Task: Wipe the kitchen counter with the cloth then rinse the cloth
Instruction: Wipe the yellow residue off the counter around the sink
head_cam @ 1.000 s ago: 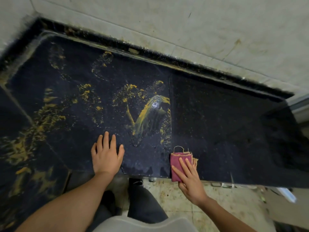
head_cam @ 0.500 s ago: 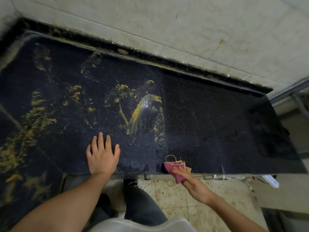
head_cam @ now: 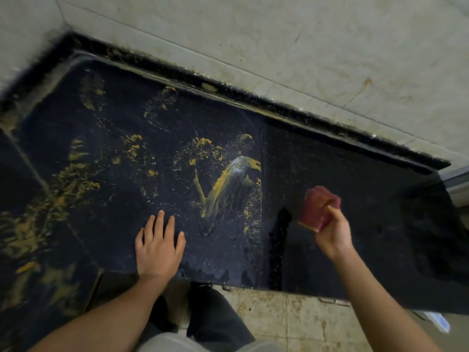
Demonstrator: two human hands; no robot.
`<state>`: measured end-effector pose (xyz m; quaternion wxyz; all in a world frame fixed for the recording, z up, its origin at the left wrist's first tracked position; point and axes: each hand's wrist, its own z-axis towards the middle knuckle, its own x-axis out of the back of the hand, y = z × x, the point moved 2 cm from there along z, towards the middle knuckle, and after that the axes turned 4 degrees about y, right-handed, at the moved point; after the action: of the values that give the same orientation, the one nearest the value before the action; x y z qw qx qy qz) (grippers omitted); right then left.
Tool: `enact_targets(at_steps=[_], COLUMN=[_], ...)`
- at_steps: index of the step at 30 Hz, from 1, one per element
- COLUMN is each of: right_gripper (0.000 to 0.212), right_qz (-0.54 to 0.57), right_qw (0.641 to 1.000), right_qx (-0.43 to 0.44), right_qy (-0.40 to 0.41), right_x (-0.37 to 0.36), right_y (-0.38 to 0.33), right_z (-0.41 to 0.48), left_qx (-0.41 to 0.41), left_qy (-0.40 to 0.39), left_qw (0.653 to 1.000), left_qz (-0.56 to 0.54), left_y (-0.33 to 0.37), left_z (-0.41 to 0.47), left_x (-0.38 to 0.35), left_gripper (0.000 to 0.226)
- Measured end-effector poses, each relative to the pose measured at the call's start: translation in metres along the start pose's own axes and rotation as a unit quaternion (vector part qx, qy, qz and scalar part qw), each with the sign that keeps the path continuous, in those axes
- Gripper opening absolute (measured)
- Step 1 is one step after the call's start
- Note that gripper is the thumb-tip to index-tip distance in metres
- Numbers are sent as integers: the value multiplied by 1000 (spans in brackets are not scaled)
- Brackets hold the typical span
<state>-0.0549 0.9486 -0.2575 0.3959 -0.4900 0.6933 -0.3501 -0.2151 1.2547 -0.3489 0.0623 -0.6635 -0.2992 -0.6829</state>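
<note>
pink cloth [head_cam: 320, 208] gripped in right hand [head_cam: 336, 233] | left hand [head_cam: 158, 247] flat, fingers straight, on black counter [head_cam: 355, 168]; yellow smears [head_cam: 223, 184]

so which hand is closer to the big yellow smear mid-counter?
Left. The left hand lies flat on the counter, just below and left of the smear. The right hand grips the cloth farther off, to the smear's right.

The right hand [head_cam: 332, 232] has moved inward from the front edge of the desk [head_cam: 355, 161]. The cloth [head_cam: 320, 207], flat before, now seems bunched in its grip.
</note>
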Motion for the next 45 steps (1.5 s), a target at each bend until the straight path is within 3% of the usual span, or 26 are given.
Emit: enact_targets(at_steps=[2,4,6,9,12,19,24,28,36,41,45], right_gripper=[61,68,61,50,52,58,58,56,55,56,55], right_qz=[-104,-241,-435,-655,-705,-706,-727,-748,-753,-760,-762], right_qw=[988,951,869,736,696,695,662,624,613,604,603], right_qx=[112,194,235,167,134,134,171,201,218,215,208], right_qy=[13,-8,-31,-31,28,-7,-58,-105,-103,-107,-109], right_x=[-22,-50,-78,-108,-124,-220,-255,-237,-188,-152,-119], right_y=[-22,-33,-22,14,29,22,28,26,39,56,74], right_z=[37,76,123,173,202,261,272,269,218,167,115], left_qx=[8,14,19,31,39,41,36,37,49,35,31], left_qy=[-8,-6,-1,0,-4,10,35,26,5,24,28], left_qw=[1000,1000,1000,999,999,998,997,997,997,998,998], left_qz=[1,5,7,17,28,49,59,63,51,45,46], left_y=[0,-1,0,1,0,2,2,3,2,2,3], left_z=[0,0,1,3,3,4,6,5,5,4,2], left_x=[0,-2,-2,-3,-6,-7,-7,-6,-5,-4,-3], left_gripper=[57,60,70,60,67,63,55,59,72,54,55])
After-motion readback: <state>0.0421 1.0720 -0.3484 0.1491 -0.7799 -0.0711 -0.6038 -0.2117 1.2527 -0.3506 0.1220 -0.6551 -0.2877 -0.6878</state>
